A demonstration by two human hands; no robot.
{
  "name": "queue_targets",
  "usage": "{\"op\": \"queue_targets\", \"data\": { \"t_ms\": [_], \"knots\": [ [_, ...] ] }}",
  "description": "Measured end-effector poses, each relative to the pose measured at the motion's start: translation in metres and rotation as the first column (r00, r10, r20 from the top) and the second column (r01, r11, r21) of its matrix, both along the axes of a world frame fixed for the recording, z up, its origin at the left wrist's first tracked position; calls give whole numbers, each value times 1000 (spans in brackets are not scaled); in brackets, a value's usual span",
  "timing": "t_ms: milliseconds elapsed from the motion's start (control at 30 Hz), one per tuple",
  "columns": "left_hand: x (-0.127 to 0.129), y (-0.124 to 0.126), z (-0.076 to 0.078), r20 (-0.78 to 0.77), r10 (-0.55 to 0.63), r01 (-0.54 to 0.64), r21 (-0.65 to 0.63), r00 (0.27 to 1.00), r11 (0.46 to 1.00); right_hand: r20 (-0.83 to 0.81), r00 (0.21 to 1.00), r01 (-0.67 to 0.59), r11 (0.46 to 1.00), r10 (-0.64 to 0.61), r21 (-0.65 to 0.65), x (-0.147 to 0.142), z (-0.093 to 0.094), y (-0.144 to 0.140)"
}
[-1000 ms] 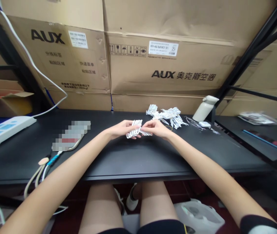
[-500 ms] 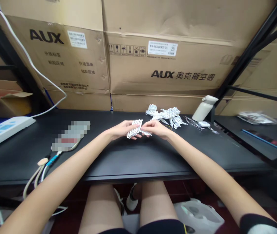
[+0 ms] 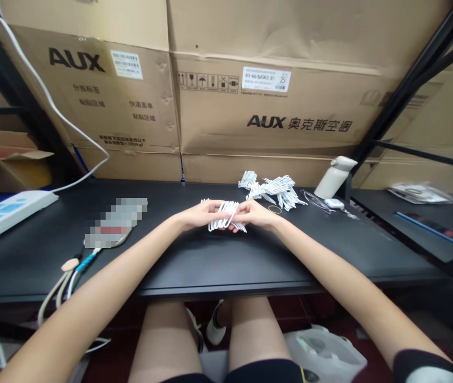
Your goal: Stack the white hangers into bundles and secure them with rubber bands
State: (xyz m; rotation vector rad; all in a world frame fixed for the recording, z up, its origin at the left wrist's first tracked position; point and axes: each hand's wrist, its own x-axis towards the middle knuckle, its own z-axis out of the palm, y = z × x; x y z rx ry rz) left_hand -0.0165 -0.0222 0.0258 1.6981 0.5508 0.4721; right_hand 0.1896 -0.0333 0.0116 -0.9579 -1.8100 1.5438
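both your hands are on the same little bundle of white twist ties [image 3: 223, 215], held just above the black bench [image 3: 218, 266] around its middle, a bit toward the back edge. your left hand [image 3: 196, 215] is curled around the looped end, and your right hand [image 3: 256, 214] pinches the loose ends with its fingers closed narrow on them. the bigger pile of white ties [image 3: 273, 189] sits near the back edge, off to the right, with a yellow rubber band [image 3: 276, 209] lying just beside your right hand.

what i'd watch: the ends are fanning out below your right fingers, so if that pinch loosens a few could slide out and scatter on the bench. your right wrist is also close to that rubber band, so a sweep sideways could nudge it into the pile.
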Motion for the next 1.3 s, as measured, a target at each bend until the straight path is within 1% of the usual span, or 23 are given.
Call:
{"op": "queue_targets", "data": {
  "t_ms": [67,133,267,433,667,800,900,967,1033,1133,1233,1300],
  "knots": [
    [0,-1,2,-13,-20,21,17,1000,1000,15,1000,-14,1000,14,12,0,1,-1],
    [0,-1,2,-22,-31,31,6,999,1000,30,999,-20,999,20,25,0,2,-2],
    [0,-1,1,-32,-15,15,-7,999,1000,33,999,-20,999,19,29,-1,2,-2],
    [1,1,-1,-15,-44,44,40,999,998,8,1000,-19,1000,20,-14,0,1,-1],
    [0,3,-3,-53,-24,28,79,998,997,20,1000,-24,1000,24,15,-1,2,-2],
    [0,3,-1,-40,-15,16,33,999,999,-35,999,-19,999,21,44,-3,2,-3],
    [-2,2,1,-69,24,-27,-42,997,999,-87,996,-22,999,26,47,-4,3,-4],
    [-3,2,2,-91,47,-53,-65,995,996,-110,994,-20,999,25,50,-5,3,-5],
    [-4,2,3,-101,69,-73,-40,993,997,-112,994,-6,998,13,61,-5,4,-5],
    [-3,1,4,-99,104,-100,49,990,994,-91,996,12,997,-6,73,-4,4,-4],
    [-1,0,4,-98,122,-109,127,988,986,-72,997,-3,998,7,58,-4,4,-4],
    [1,-2,5,-110,113,-94,165,988,982,-57,998,-34,999,36,40,-3,4,-4]
  ]
}}
